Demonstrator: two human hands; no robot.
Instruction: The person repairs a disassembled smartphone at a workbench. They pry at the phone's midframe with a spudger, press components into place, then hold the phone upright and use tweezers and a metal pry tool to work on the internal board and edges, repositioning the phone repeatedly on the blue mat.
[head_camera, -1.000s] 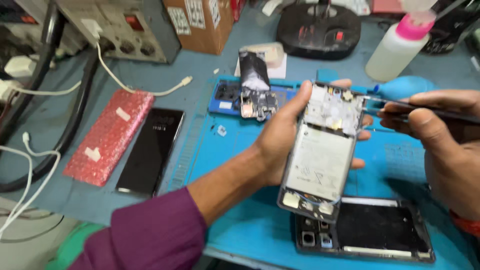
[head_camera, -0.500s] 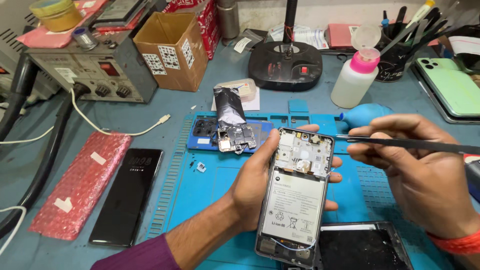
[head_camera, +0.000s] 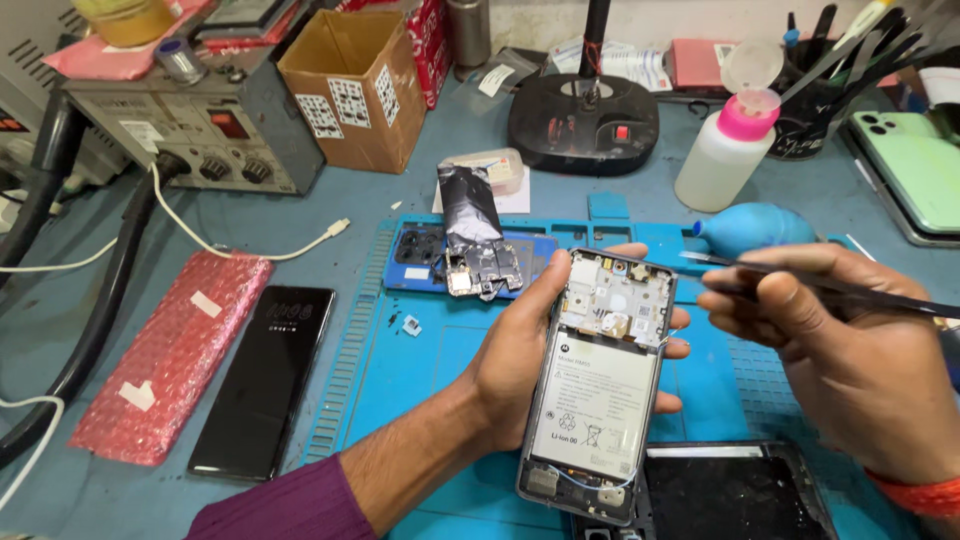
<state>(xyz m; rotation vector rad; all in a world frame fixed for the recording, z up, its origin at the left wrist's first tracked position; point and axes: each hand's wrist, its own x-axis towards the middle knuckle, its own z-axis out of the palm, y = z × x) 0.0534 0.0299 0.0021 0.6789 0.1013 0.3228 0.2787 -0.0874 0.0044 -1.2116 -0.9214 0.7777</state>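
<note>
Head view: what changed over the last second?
No change of grip: the left hand still holds the opened phone, the right hand still holds the tweezers beside its top. The camera tilted up, bringing in more of the bench back. Nothing let go.

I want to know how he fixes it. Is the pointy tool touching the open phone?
Apart. The head view shows the tweezers' tip ending just right of the opened phone, with blue mat visible between them. The left hand holds the phone; the right hand grips the tweezers.
</note>
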